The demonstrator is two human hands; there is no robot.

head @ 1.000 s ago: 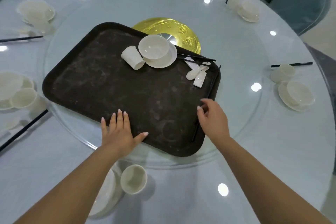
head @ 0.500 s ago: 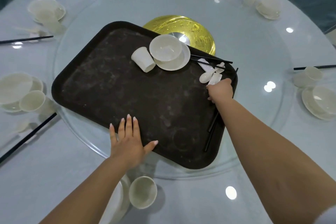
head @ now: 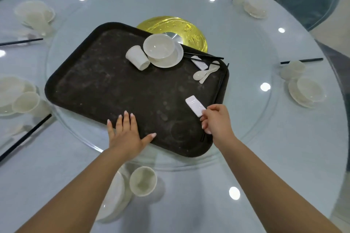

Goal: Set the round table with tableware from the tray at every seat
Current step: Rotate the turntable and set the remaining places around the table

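Round table (head: 246, 138), pale glossy top, glass turntable (head: 251, 111) at centre carrying dark tray (head: 106, 89). Left hand (head: 126, 134) lies flat, fingers straight, on tray's near edge. Right hand (head: 216, 121) pinches white chopstick rest (head: 195, 105) above tray's near-right corner. On tray's far side: bowl (head: 158, 45) on saucer (head: 170, 60), tipped cup (head: 137, 58), 2 spoons (head: 203, 73), 1 more rest (head: 199, 64), black chopsticks (head: 203, 55).

Matt, scuffed dark tray (head: 106, 81) under the left hand's fingers (head: 124, 121); glossy white ceramic rest (head: 195, 105) pinched in the right fingertips (head: 205, 112); clear glass turntable (head: 246, 73); shiny gold disc (head: 170, 26) beyond
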